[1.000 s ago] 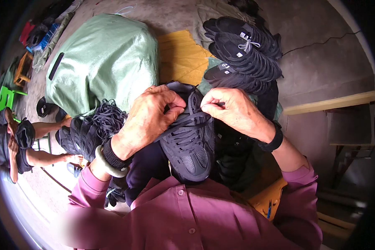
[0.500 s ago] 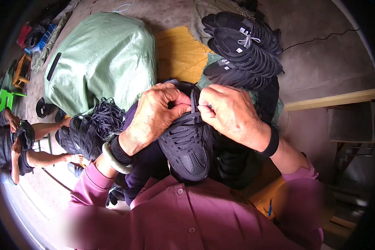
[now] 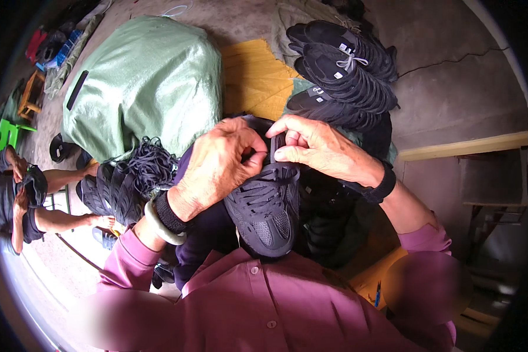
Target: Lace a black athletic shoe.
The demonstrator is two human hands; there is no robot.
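A black sneaker (image 3: 263, 226) rests in front of me, toe toward my body, with dark laces (image 3: 259, 193) crossing its front. My left hand (image 3: 226, 155) is closed in a pinch at the upper lacing; the lace between its fingertips is mostly hidden. On the opposite side of the tongue, my right hand (image 3: 325, 146) has its thumb and forefinger apart, the other fingers curled. Its thumb tip is against the narrow upright strip (image 3: 273, 146) at the shoe's opening.
A bundle of dark laces (image 3: 152, 164) lies left, beside more black shoes (image 3: 108, 190). Behind stands a large pale green sack (image 3: 146, 88). Stacked black shoe uppers (image 3: 346, 70) rise at the far right. At the left edge, another person's hands (image 3: 20, 185) hold a black item.
My right hand has opened its pinch, with forefinger and thumb spreading at the shoe's tongue. My left hand stays pinched, shifting slightly. The shoe has hardly moved.
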